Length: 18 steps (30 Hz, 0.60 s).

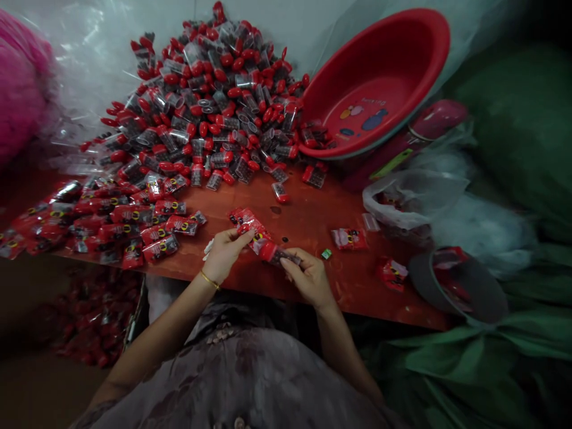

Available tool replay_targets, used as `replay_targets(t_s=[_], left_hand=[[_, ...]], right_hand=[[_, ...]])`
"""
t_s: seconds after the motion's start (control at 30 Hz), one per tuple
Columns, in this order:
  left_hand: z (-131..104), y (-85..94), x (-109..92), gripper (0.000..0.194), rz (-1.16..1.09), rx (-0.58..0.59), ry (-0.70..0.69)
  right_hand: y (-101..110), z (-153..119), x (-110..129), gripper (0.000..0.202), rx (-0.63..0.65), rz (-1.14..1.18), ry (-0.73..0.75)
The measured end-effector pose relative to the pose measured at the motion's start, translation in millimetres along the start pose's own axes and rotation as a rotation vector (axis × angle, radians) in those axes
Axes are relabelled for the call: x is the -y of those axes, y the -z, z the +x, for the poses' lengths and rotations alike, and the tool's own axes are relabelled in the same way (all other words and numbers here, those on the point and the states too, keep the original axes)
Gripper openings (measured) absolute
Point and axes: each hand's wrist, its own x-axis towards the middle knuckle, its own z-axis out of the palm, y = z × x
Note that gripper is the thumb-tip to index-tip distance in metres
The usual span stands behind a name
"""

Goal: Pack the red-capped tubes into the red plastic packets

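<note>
Reddish-brown tabletop (313, 217) ran across the head view, backed by a pale wall. Directions were taken from the two hands, with twelve o'clock straight ahead.

The person's left hand (226, 253) was nearly closed, thumb and forefinger pinching a red printed packet (250, 224) at ten o'clock of the right hand (310, 277). That right hand was partly curled, its thumb and fingers gripping the dark end of a container (276, 254). The container's red end met the packet's near end; whether it sat inside or merely overlapped could not be told.

At eleven o'clock rose a heap of red-capped containers (214, 107); at nine to ten lay filled packets (129, 214). A red basin (393, 53) leaned at one o'clock, and a small green sachet (326, 254) lay at three, just beside the right hand.

Fingers hid part of both held pieces. A white scrap (208, 247) by the left hand was hard to make out. Dimness blurred the red pieces (93, 316) below the table's edge, and a pink bundle (20, 83) was cut off at far ten o'clock.
</note>
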Motion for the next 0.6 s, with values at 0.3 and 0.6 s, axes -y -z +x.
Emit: replay_targets(t_s=[0.3,0.6], left_hand=[[2.7,7.7,-1.3,0.042,-0.013,0.049,0.084],[-1.3,8.7,-2.3,0.040,0.072,0.096,0.039]], right_hand=[[-2.8,-8.3,5.1,0.017,0.017,0.014,-0.005],[-6.9,-12.8,4.8,0.015,0.013,-0.028,0.005]])
